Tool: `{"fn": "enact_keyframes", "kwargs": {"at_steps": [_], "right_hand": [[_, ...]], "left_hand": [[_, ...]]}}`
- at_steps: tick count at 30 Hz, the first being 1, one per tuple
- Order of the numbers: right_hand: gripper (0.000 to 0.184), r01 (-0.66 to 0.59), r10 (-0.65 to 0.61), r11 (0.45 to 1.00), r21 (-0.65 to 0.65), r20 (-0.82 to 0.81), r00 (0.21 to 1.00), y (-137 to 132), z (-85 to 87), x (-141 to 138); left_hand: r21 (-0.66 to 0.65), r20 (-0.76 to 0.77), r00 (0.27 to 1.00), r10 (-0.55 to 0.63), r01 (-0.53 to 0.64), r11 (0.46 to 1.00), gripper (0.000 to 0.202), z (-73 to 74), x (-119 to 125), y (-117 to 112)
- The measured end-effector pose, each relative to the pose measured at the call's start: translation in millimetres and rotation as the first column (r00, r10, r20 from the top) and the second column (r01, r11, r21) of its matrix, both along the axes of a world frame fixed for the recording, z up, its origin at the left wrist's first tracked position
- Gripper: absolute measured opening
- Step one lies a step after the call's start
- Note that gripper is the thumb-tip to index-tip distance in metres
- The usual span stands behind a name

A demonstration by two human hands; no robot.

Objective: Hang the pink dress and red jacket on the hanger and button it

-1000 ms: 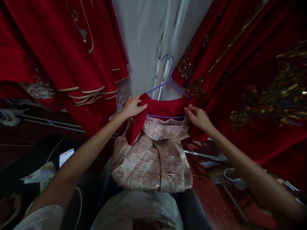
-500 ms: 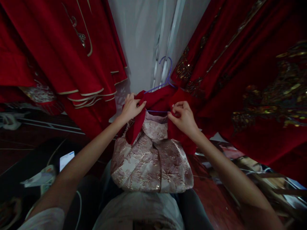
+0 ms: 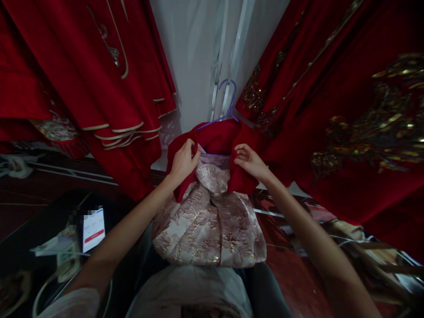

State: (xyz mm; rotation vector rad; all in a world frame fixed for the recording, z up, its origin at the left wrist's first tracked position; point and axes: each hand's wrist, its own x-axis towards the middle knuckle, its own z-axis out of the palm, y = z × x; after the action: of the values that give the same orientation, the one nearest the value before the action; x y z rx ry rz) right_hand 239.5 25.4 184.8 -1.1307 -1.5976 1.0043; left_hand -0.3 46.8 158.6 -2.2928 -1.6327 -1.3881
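A small red jacket (image 3: 218, 136) hangs on a purple wire hanger (image 3: 234, 95) in front of me, its front parted. Beneath it is a pale pink brocade dress (image 3: 205, 225) with a metallic leaf pattern, its skirt spread over my lap. My left hand (image 3: 184, 160) pinches the jacket's left front edge between thumb and fingers. On the opposite side, my right hand (image 3: 250, 162) grips the right front edge with bent fingers. The hanger's lower bar shows between both hands, above the dress's neckline.
Red garments with pale piping (image 3: 126, 128) hang on the left, and sequinned red garments (image 3: 367, 132) on the right. A lit phone (image 3: 93, 229) and a power strip (image 3: 68, 258) lie on a dark surface at lower left. White panels (image 3: 192, 57) stand behind.
My right hand has shifted slightly down and its fingers now curl on the jacket edge. My left hand has moved a little lower. More of the phone screen shows.
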Motion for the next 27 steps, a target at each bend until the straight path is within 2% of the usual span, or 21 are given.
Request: {"fn": "enact_keyframes", "kwargs": {"at_steps": [2,5,8,13,16,19,21,24,27], "right_hand": [[0.035,-0.074,0.074,0.997,0.002,-0.009,0.997,0,-2.5,-14],[0.033,-0.194,0.192,0.981,-0.013,-0.061,0.979,-5,-5.6,-33],[0.035,-0.219,0.219,0.976,0.015,-0.125,0.968,-9,-9.2,-42],[0.037,-0.093,0.110,0.989,0.113,-0.158,0.981,-11,-11.2,-40],[0.038,-0.037,0.060,0.991,0.126,-0.185,0.981,-9,-11.3,-39],[0.038,-0.043,0.066,0.990,0.137,-0.171,0.983,-6,-13.8,-39],[0.037,-0.064,0.087,0.986,0.151,-0.150,0.985,-5,-16.4,-39],[0.033,-0.084,0.107,0.978,0.189,-0.114,0.988,-5,-18.6,-37],[0.029,-0.112,0.128,0.966,0.232,-0.053,0.990,-6,-17.1,-36]], "left_hand": [[-0.082,0.003,0.997,-0.082,0.082,0.993,0.018,6.4,11,3],[-0.113,0.005,0.972,-0.233,0.232,0.966,0.016,17.5,31,4],[-0.103,0.126,0.937,-0.325,0.338,0.935,0.013,18.2,47,1],[-0.077,0.344,0.877,-0.335,0.382,0.921,0.021,-7.6,46,1],[-0.104,0.538,0.793,-0.286,0.400,0.911,0.021,-18.5,41,1],[-0.112,0.705,0.677,-0.212,0.402,0.909,0.027,-17.8,39,-2],[-0.097,0.755,0.626,-0.193,0.398,0.912,0.032,-13.7,38,-4],[-0.056,0.755,0.613,-0.233,0.414,0.909,0.031,-7.2,38,-6],[-0.043,0.724,0.616,-0.310,0.489,0.871,0.023,-3.5,38,-7]]}}
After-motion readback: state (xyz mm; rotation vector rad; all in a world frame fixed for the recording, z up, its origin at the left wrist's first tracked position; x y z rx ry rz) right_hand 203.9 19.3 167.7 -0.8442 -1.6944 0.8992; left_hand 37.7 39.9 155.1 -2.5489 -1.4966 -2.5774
